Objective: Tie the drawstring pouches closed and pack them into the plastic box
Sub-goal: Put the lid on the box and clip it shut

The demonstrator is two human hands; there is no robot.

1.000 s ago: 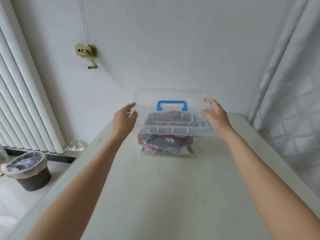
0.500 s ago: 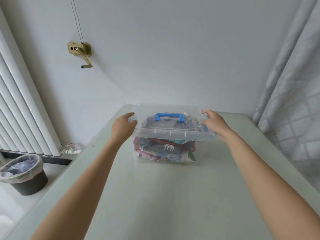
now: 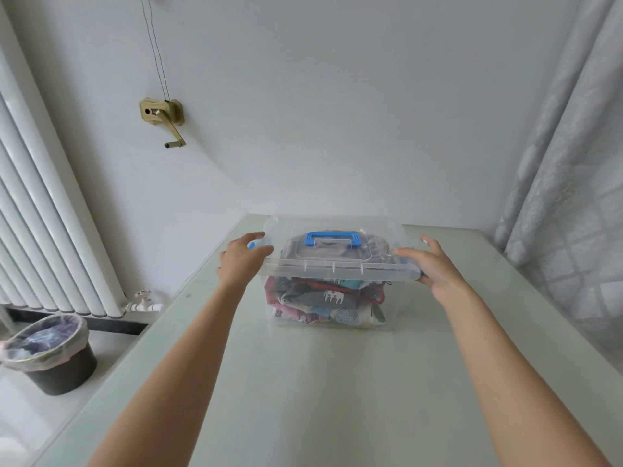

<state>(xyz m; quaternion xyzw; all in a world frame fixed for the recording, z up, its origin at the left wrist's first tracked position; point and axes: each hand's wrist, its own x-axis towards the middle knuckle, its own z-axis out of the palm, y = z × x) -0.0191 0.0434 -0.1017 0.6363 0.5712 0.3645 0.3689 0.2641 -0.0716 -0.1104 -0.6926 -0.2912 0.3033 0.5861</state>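
Observation:
A clear plastic box (image 3: 332, 320) stands on the pale table (image 3: 303, 399), filled with several patterned drawstring pouches (image 3: 323, 301). Its transparent lid (image 3: 337, 264) with a blue handle (image 3: 333, 238) lies flat on top of the box. My left hand (image 3: 241, 261) grips the lid's left end, fingers curled over a blue side latch. My right hand (image 3: 435, 264) holds the lid's right end, thumb on top and fingers under the rim by the other latch.
A white radiator (image 3: 40, 230) and a lined black bin (image 3: 50, 352) are on the floor to the left. A brass crank (image 3: 163, 117) hangs on the wall. A grey curtain (image 3: 573, 163) falls along the table's right side.
The lid was held tilted above the box; both hands have lowered it flat onto the box rim and now hold its ends.

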